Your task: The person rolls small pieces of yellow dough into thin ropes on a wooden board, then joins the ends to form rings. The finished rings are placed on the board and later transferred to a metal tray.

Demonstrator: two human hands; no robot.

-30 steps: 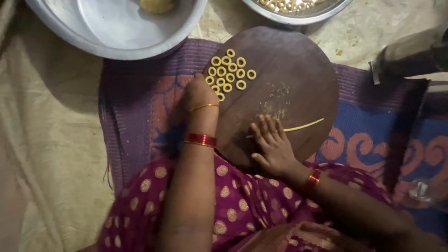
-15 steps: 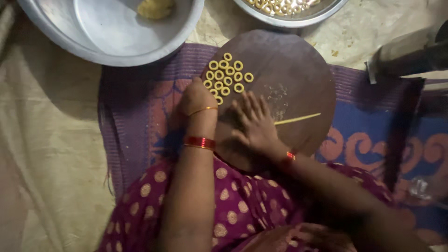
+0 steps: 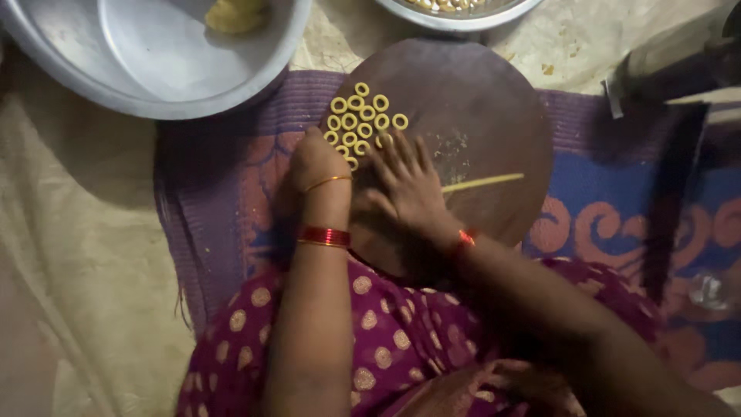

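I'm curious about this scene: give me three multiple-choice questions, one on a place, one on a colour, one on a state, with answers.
1. Where do the dough rings lie?
A. on the round board
B. in the big metal bowl
C. on the bare floor

2. What colour is the thick bangle on the left wrist?
A. green
B. red
C. white

3. How is the right hand?
A. clenched in a fist
B. gripping a knife
C. spread flat on the board

Answers: A, the rings cluster on the board's far left part; B, the band shows red; C, its fingers are splayed, reaching the rings.

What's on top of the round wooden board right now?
On the round wooden board: a cluster of small dough rings, a thin dough strip, some crumbs, and both hands. Anything beneath the palms is hidden.
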